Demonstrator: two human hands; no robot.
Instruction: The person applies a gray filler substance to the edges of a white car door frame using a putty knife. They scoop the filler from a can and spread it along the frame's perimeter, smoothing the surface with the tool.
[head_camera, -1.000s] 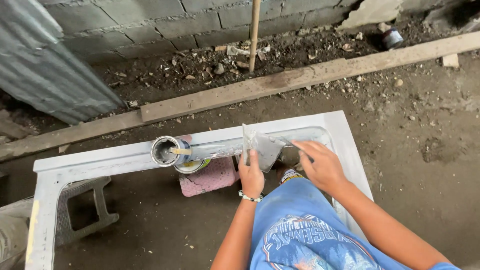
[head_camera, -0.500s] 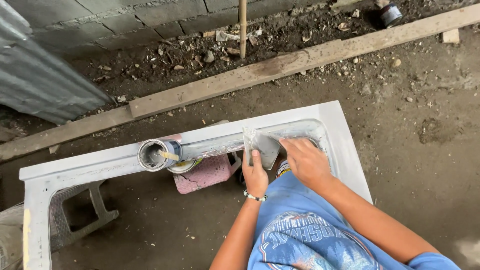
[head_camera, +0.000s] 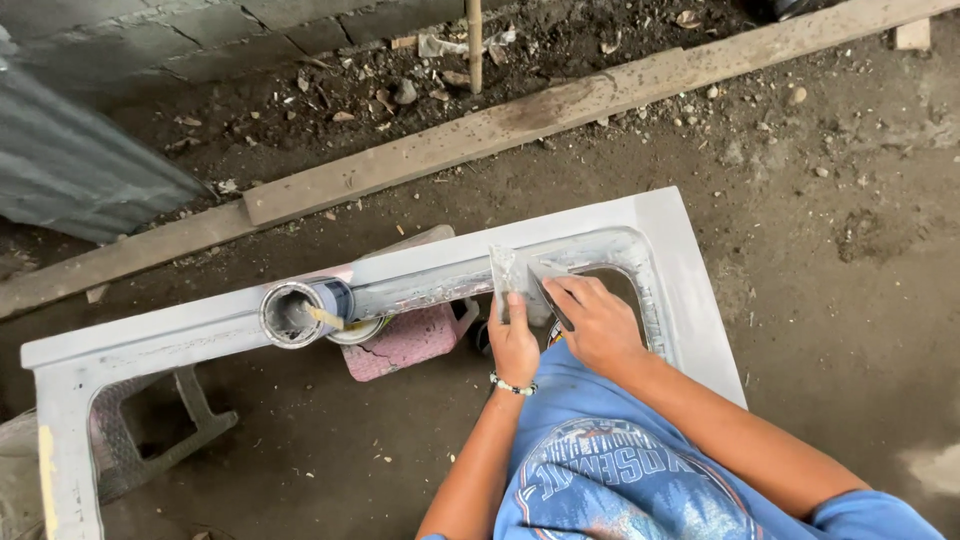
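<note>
My left hand (head_camera: 515, 345) grips a flat, putty-smeared scraper plate (head_camera: 503, 272) held upright over a white-grey frame (head_camera: 690, 290) lying on the ground. My right hand (head_camera: 598, 322) holds a dark putty knife (head_camera: 545, 292) with its blade against that plate. Both hands are over the frame's right end, next to its rounded opening. A beaded bracelet sits on my left wrist. A small open can (head_camera: 292, 314) with a stick in it rests on the frame's bar to the left of my hands.
A pink plastic stool (head_camera: 410, 340) sits under the frame bar. A grey plastic stool (head_camera: 150, 440) stands at the lower left. A long wooden plank (head_camera: 500, 125) crosses the dirt floor behind. Corrugated metal sheet (head_camera: 80, 170) leans at the far left, block wall beyond.
My right hand has shifted left, bringing the knife onto the plate in my left hand. The view has drifted slightly; the can and frame have not moved.
</note>
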